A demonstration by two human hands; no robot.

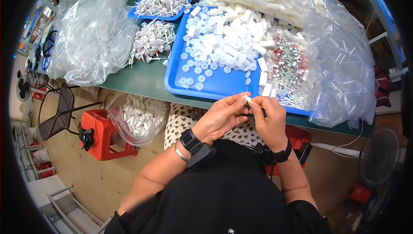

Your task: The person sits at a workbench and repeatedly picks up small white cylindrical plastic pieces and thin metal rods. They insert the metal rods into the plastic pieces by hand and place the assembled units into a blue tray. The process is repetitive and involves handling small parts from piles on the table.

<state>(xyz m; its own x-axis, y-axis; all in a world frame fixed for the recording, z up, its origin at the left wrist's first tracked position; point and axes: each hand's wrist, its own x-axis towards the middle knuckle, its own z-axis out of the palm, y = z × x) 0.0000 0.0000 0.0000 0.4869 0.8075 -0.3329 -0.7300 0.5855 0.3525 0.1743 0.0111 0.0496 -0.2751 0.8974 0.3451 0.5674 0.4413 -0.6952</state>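
My left hand [221, 115] and my right hand [269, 118] meet just below the front edge of a blue tray [215, 87]. Both pinch one small white plastic piece [248, 99] between their fingertips. The tray holds several white round caps [215, 47], white short tubes [260, 64] and thin sticks with red and white ends [288, 68]. Each of my wrists wears a black band.
A second blue tray [161, 16] at the back holds more sticks, with a loose heap [150, 40] on the green table [137, 81]. Clear plastic bags [92, 36] lie left and right. A bag of white tubes [140, 118] rests on a red stool [101, 133]. A fan [380, 154] stands right.
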